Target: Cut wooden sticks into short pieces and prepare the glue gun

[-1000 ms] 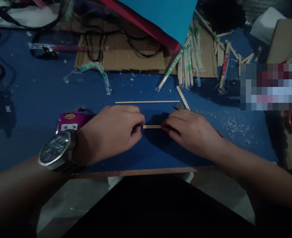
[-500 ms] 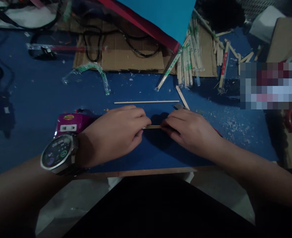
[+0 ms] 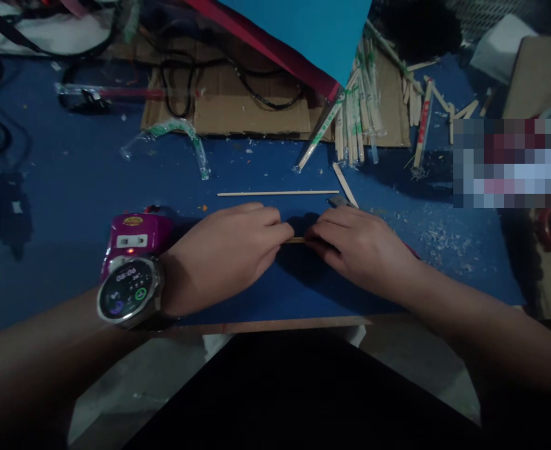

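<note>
My left hand, with a watch on its wrist, is closed on a thin wooden chopstick. My right hand pinches the same piece from the other side, so only a short stretch shows between the two hands. Both ends are hidden by my fingers, and I cannot tell whether it is one stick or two side by side. Beyond my knuckles a single loose chopstick lies crosswise on the blue table. A grey blade-like piece pokes out behind my right hand, near a flat wooden stick.
A purple power socket box with a lit red light stands beside my left wrist. Wrapped chopsticks lie on cardboard at the back, under a blue sheet. Black cables run behind. Shavings are scattered at the right.
My left hand has slid right, towards my right hand, leaving a shorter visible stretch of chopstick. The socket box's red light now shows. My right hand has hardly moved.
</note>
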The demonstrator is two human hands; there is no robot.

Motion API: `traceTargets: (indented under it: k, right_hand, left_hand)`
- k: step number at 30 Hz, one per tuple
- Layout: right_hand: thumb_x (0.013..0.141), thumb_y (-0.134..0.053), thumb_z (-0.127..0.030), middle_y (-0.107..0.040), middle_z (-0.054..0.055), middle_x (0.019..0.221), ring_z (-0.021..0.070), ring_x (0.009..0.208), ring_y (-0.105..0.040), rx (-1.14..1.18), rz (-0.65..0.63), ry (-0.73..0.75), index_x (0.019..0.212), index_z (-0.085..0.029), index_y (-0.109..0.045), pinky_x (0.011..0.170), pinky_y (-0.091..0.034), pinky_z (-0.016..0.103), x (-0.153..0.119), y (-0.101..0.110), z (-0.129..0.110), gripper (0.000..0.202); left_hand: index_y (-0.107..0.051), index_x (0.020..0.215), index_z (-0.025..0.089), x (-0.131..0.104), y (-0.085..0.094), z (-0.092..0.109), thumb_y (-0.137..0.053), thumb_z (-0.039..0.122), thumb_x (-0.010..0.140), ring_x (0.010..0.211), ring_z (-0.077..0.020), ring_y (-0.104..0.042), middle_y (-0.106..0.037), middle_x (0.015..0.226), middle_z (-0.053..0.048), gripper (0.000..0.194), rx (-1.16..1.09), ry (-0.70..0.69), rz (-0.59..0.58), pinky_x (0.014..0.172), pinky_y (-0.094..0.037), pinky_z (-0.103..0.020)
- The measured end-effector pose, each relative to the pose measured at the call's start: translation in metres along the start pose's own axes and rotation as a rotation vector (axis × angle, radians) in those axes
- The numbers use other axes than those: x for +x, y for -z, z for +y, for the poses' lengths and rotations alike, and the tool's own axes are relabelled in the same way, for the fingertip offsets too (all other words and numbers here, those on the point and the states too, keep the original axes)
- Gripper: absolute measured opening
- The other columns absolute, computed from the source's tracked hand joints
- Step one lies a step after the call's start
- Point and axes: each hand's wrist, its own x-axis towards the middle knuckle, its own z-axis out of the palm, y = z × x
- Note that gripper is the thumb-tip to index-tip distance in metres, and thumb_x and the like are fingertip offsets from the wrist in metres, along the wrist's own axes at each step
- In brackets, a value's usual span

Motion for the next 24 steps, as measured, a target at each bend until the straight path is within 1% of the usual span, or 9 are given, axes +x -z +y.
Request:
traceTargets:
  k: [3,8,11,15,19,24]
  right_hand:
    - [0.108,-0.058,-0.019,-0.076,0.01,0.102,0.0258,0.094,-0.066,0.008,0.001,-0.001,0.107,-0.017,-0.076,0.083,-0.048,0.039,0.0,0.0,0.0,0.018]
    - [0.108,-0.06,-0.02,-0.076,0.01,0.1,0.0259,0.092,-0.066,-0.014,0.018,-0.002,0.104,-0.017,-0.076,0.079,-0.046,0.038,-0.001,-0.001,0.0,0.017]
    - [0.107,-0.06,-0.019,-0.075,0.01,0.098,0.0263,0.091,-0.066,-0.021,0.024,0.004,0.103,-0.016,-0.076,0.08,-0.046,0.039,0.0,-0.002,0.0,0.017]
    - [0.107,-0.059,-0.019,-0.075,0.009,0.098,0.0262,0.092,-0.065,-0.035,0.024,0.007,0.103,-0.017,-0.076,0.081,-0.046,0.039,0.0,-0.001,-0.001,0.018]
    - [0.11,-0.053,-0.019,-0.074,0.011,0.096,0.0265,0.089,-0.063,-0.092,0.045,0.027,0.101,-0.016,-0.077,0.08,-0.045,0.04,-0.001,-0.001,-0.003,0.025]
    - [0.109,-0.053,-0.016,-0.074,0.011,0.095,0.0274,0.089,-0.063,-0.137,0.048,0.043,0.103,-0.015,-0.077,0.08,-0.048,0.041,0.011,-0.007,0.003,0.024]
  left_hand:
    - [-0.075,0.118,0.02,0.002,-0.001,0.0,-0.048,0.019,0.11,0.101,-0.0258,-0.069,-0.075,0.108,-0.008,0.029,0.019,-0.018,0.01,0.078,-0.051,-0.037]
    - [-0.076,0.118,0.018,0.008,0.003,0.0,-0.047,0.02,0.111,0.108,-0.0273,-0.071,-0.076,0.115,-0.009,0.03,-0.005,0.015,-0.068,0.085,-0.053,-0.04]
    - [-0.077,0.117,0.017,0.009,0.004,0.002,-0.05,0.018,0.11,0.109,-0.0275,-0.071,-0.076,0.116,-0.009,0.028,-0.014,0.028,-0.091,0.087,-0.054,-0.04]
    - [-0.077,0.113,0.017,0.009,0.003,0.004,-0.054,0.017,0.108,0.106,-0.0265,-0.07,-0.075,0.113,-0.009,0.024,-0.001,-0.002,-0.061,0.088,-0.054,-0.039]
    - [-0.076,0.11,0.017,0.009,0.001,0.003,-0.054,0.016,0.107,0.1,-0.0252,-0.069,-0.074,0.106,-0.008,0.023,0.036,-0.006,-0.043,0.085,-0.052,-0.038]
    - [-0.076,0.108,0.017,0.01,0.002,0.003,-0.054,0.015,0.106,0.1,-0.0248,-0.068,-0.074,0.106,-0.008,0.022,-0.001,0.002,-0.045,0.085,-0.051,-0.036]
